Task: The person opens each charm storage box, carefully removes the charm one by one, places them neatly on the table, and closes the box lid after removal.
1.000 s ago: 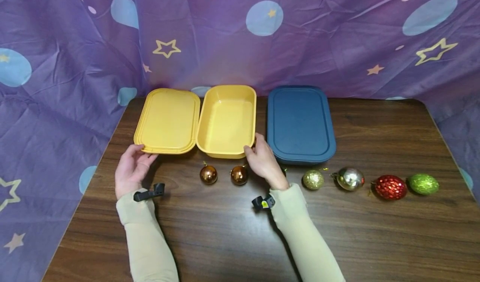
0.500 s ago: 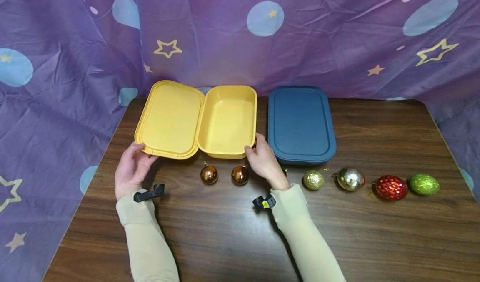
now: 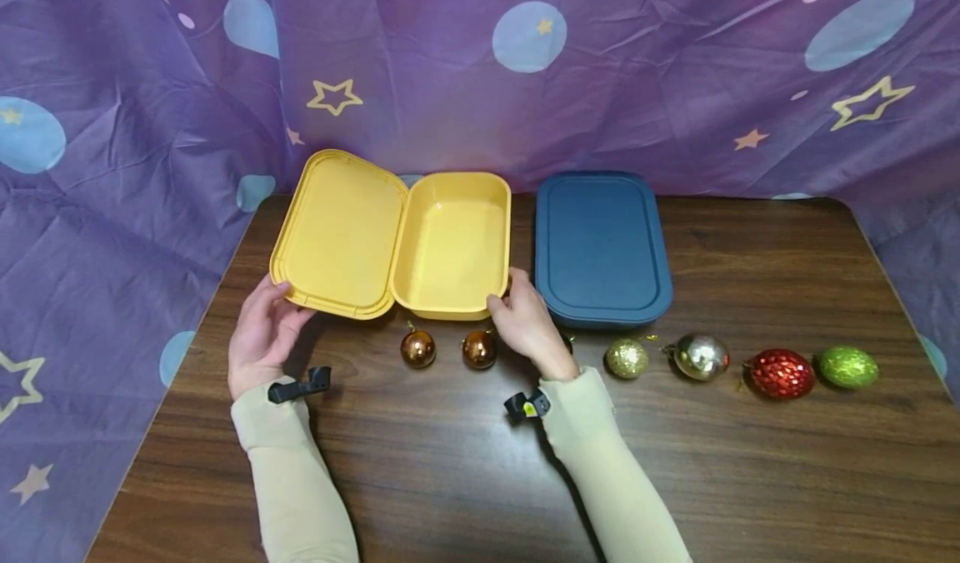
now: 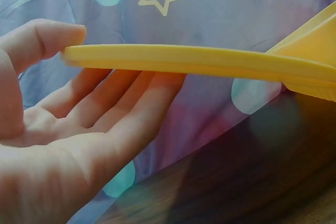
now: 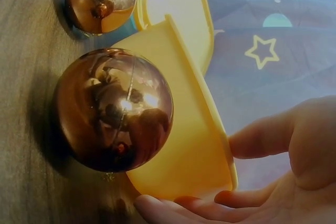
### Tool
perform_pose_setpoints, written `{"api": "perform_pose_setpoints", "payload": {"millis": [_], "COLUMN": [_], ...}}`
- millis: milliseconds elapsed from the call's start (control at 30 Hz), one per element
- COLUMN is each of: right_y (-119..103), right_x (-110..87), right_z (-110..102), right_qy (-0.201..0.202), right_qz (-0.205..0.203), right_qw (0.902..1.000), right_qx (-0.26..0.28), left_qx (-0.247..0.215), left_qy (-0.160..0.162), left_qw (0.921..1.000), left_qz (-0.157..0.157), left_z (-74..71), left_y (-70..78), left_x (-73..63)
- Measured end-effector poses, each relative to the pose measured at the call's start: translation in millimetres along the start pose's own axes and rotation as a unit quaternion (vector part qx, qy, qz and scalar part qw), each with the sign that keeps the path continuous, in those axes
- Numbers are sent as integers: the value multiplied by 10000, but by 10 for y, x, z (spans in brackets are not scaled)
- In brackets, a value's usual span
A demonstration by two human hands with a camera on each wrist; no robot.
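In the head view my left hand (image 3: 262,334) holds a yellow lid (image 3: 341,234) by its near left corner. The left wrist view shows the thumb at the edge of the lid (image 4: 173,59) and the fingers underneath, with the lid raised above the table. Its right side meets the left rim of an open, empty yellow box (image 3: 452,251); whether they touch all along is unclear. My right hand (image 3: 525,317) grips the box's near right corner, thumb at the rim and fingers against the outer wall (image 5: 178,150). Two shiny brown ball ornaments (image 3: 417,349) lie just in front of the box.
A blue lidded box (image 3: 602,246) stands right of the yellow one. Along the right lie a gold glitter ball (image 3: 626,359), a silver ornament (image 3: 701,357), a red one (image 3: 782,374) and a green one (image 3: 847,367). Another small ornament is mostly hidden behind the right wrist. A purple curtain (image 3: 420,80) hangs behind the table.
The yellow lid has tilted, its far edge rising and its right side coming against the box's rim. Both hands keep their holds almost in place, and the ornaments have not moved.
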State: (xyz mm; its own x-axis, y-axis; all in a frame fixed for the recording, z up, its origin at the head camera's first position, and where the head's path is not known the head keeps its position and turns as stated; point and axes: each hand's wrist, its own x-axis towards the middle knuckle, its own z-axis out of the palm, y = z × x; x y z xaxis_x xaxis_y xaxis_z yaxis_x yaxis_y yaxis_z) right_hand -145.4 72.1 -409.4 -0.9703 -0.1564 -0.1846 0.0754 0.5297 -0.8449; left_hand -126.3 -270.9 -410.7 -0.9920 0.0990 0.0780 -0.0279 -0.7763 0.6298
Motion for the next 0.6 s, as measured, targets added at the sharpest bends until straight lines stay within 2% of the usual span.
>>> {"api": "perform_pose_setpoints", "payload": {"millis": [333, 600], "right_y": [-6, -1], "right_x": [-17, -20], "right_z": [0, 2], "right_qy": [18, -8], "right_qz": [-29, 8], "right_qw": [10000, 10000], "right_qx": [-80, -39], "left_qx": [544, 1348], "left_qy": [34, 470], "left_qw": [9981, 9888], "left_qz": [296, 433], "left_z": [134, 333], "left_y": [-13, -35], "left_x": [3, 30]}}
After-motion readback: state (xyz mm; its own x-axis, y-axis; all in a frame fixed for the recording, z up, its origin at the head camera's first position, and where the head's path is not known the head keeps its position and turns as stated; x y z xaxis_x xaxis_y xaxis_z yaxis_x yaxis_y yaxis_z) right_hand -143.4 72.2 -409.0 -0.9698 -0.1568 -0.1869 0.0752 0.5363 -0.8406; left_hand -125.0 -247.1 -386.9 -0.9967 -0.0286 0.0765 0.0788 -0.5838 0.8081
